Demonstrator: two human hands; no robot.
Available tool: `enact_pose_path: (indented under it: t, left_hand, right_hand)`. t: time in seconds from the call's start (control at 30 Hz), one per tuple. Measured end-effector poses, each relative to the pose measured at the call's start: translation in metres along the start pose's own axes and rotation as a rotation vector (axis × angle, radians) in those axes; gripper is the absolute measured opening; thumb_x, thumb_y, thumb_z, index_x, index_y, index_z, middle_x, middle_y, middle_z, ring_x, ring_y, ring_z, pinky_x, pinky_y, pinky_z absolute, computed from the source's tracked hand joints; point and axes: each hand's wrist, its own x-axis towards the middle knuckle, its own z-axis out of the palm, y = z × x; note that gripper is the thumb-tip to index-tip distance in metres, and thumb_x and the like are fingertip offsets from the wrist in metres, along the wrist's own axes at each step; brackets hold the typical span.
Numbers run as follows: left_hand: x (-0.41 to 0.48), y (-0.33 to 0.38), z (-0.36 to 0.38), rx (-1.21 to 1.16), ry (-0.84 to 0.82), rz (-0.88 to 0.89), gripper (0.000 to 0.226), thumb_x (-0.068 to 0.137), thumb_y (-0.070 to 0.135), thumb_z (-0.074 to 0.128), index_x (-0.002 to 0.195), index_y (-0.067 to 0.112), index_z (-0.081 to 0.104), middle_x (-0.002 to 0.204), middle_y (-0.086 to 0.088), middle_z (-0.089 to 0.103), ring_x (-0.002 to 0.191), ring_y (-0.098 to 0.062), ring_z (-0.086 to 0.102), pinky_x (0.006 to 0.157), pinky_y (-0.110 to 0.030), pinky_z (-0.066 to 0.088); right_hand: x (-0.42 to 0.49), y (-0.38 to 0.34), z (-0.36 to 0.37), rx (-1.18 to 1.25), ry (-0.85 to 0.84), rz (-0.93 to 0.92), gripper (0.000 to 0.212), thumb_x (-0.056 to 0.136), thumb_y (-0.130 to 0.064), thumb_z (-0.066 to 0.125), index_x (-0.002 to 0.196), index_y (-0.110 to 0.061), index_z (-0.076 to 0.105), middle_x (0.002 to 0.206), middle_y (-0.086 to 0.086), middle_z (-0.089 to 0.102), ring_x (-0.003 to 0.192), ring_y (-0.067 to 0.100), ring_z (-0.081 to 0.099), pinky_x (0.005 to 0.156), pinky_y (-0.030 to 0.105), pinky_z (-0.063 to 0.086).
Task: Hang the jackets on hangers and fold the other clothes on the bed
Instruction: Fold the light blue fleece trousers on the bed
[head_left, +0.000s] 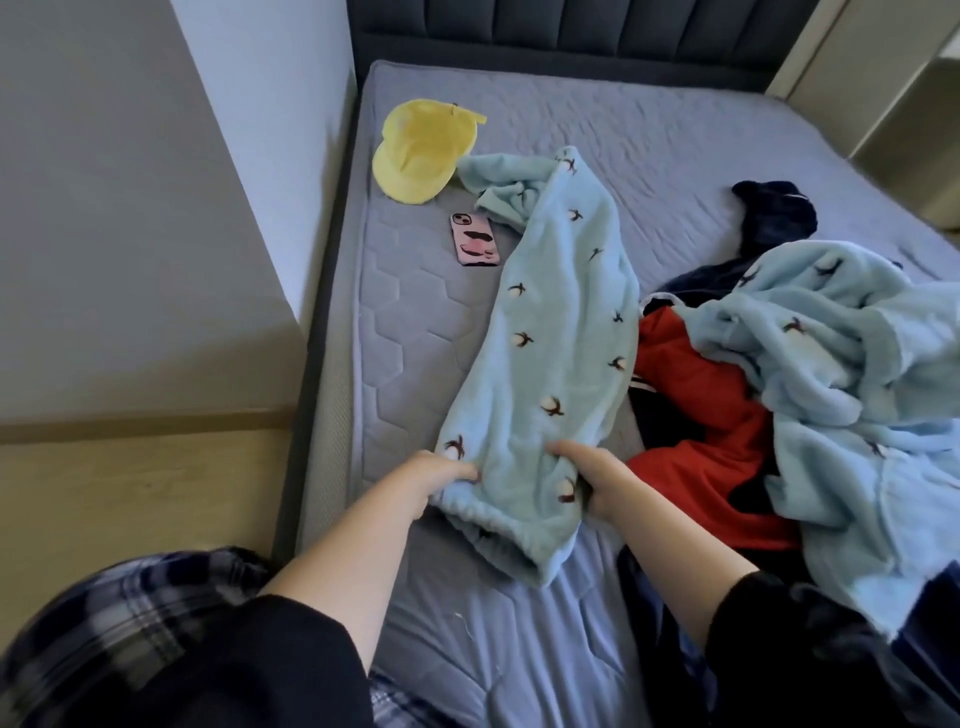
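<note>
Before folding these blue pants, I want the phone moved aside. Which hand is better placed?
Left. The left hand grips the pants at the waistband, on the same side as the phone, with bare mattress between. The right hand would have to cross over the fabric.

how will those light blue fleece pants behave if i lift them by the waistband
Probably floppy: the light blue fleece pants already crumple at the far end on the mattress, so the legs would likely dangle. Likely light for their bulk, since the pile looks plush. Probably not slippery: the left hand and right hand grip fuzzy fabric at the waistband.
</note>
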Motion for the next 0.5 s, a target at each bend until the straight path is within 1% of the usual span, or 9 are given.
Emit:
enact_pose_path:
  t: [0.03, 0.13, 0.2, 0.27, 0.3, 0.33, 0.4, 0.43, 0.5]
  left_hand:
    - [0.000, -0.001, -0.001, -0.025, 0.025, -0.014, 0.060, 0.079, 0.019, 0.073, 0.129, -0.004, 0.050, 0.105, -0.012, 0.058, 0.088, -0.023, 0.058, 0.065, -0.024, 0.044]
    - [0.007, 0.000, -0.018, -0.202, 0.114, -0.028, 0.046, 0.085, 0.011, 0.063, 0.128, 0.000, 0.054, 0.119, -0.015, 0.061, 0.103, -0.029, 0.061, 0.079, -0.031, 0.049]
    - [0.009, 0.006, -0.041, -0.496, 0.110, 0.039, 0.031, 0.088, 0.007, 0.057, 0.118, 0.000, 0.062, 0.102, -0.015, 0.067, 0.093, -0.029, 0.064, 0.080, -0.033, 0.052]
    - [0.004, 0.008, -0.064, -0.853, 0.080, 0.170, 0.022, 0.095, 0.015, 0.049, 0.105, 0.011, 0.068, 0.079, -0.010, 0.070, 0.078, -0.026, 0.067, 0.068, -0.025, 0.055]
    - [0.002, 0.007, -0.077, -0.993, 0.041, 0.245, 0.025, 0.097, 0.022, 0.046, 0.107, 0.015, 0.068, 0.082, -0.008, 0.073, 0.080, -0.023, 0.069, 0.068, -0.024, 0.055]
    - [0.001, 0.005, -0.089, -1.100, -0.022, 0.319, 0.030, 0.098, 0.029, 0.044, 0.115, 0.017, 0.066, 0.095, -0.009, 0.073, 0.090, -0.022, 0.070, 0.077, -0.028, 0.055]
    - [0.002, 0.000, -0.108, -1.133, -0.130, 0.395, 0.045, 0.097, 0.045, 0.043, 0.131, 0.019, 0.057, 0.120, -0.013, 0.066, 0.112, -0.026, 0.063, 0.095, -0.040, 0.049]
    - [0.002, -0.002, -0.113, -1.077, -0.150, 0.369, 0.051, 0.095, 0.053, 0.046, 0.131, 0.018, 0.056, 0.122, -0.013, 0.065, 0.115, -0.027, 0.061, 0.095, -0.042, 0.049]
    - [0.001, -0.002, -0.118, -0.906, -0.097, 0.182, 0.055, 0.086, 0.058, 0.058, 0.117, 0.013, 0.062, 0.108, -0.010, 0.071, 0.104, -0.026, 0.067, 0.078, -0.038, 0.056]
  right_hand:
    - [-0.001, 0.003, 0.001, 0.020, -0.011, 0.024, 0.034, 0.086, -0.010, 0.064, 0.118, 0.000, 0.061, 0.104, 0.016, 0.069, 0.088, 0.031, 0.066, 0.085, 0.045, 0.054]
    - [-0.005, 0.011, 0.010, 0.111, -0.072, 0.045, 0.024, 0.087, 0.008, 0.046, 0.105, 0.005, 0.062, 0.089, 0.018, 0.068, 0.078, 0.031, 0.063, 0.076, 0.041, 0.054]
    - [-0.013, 0.013, 0.034, 0.149, -0.162, 0.023, 0.023, 0.086, 0.012, 0.042, 0.092, 0.006, 0.063, 0.076, 0.016, 0.070, 0.074, 0.029, 0.066, 0.068, 0.038, 0.054]
    - [-0.020, 0.012, 0.069, 0.205, -0.251, -0.009, 0.024, 0.086, 0.014, 0.042, 0.091, 0.007, 0.064, 0.080, 0.017, 0.072, 0.077, 0.029, 0.067, 0.069, 0.038, 0.055]
    - [-0.022, 0.011, 0.088, 0.245, -0.291, -0.027, 0.023, 0.085, 0.014, 0.043, 0.092, 0.008, 0.065, 0.084, 0.017, 0.072, 0.079, 0.029, 0.068, 0.071, 0.039, 0.056]
    - [-0.023, 0.009, 0.106, 0.287, -0.320, -0.040, 0.023, 0.084, 0.013, 0.045, 0.092, 0.007, 0.065, 0.086, 0.017, 0.072, 0.080, 0.030, 0.069, 0.073, 0.039, 0.057]
    - [-0.019, 0.005, 0.134, 0.345, -0.356, -0.048, 0.020, 0.085, 0.008, 0.050, 0.096, 0.006, 0.067, 0.092, 0.018, 0.072, 0.084, 0.030, 0.069, 0.078, 0.040, 0.057]
    - [-0.016, 0.004, 0.144, 0.353, -0.361, -0.049, 0.020, 0.086, 0.004, 0.053, 0.101, 0.005, 0.066, 0.098, 0.019, 0.071, 0.090, 0.031, 0.068, 0.082, 0.041, 0.056]
    - [-0.007, 0.005, 0.157, 0.257, -0.280, -0.063, 0.026, 0.086, -0.003, 0.059, 0.112, 0.003, 0.065, 0.109, 0.020, 0.068, 0.102, 0.034, 0.064, 0.092, 0.045, 0.052]
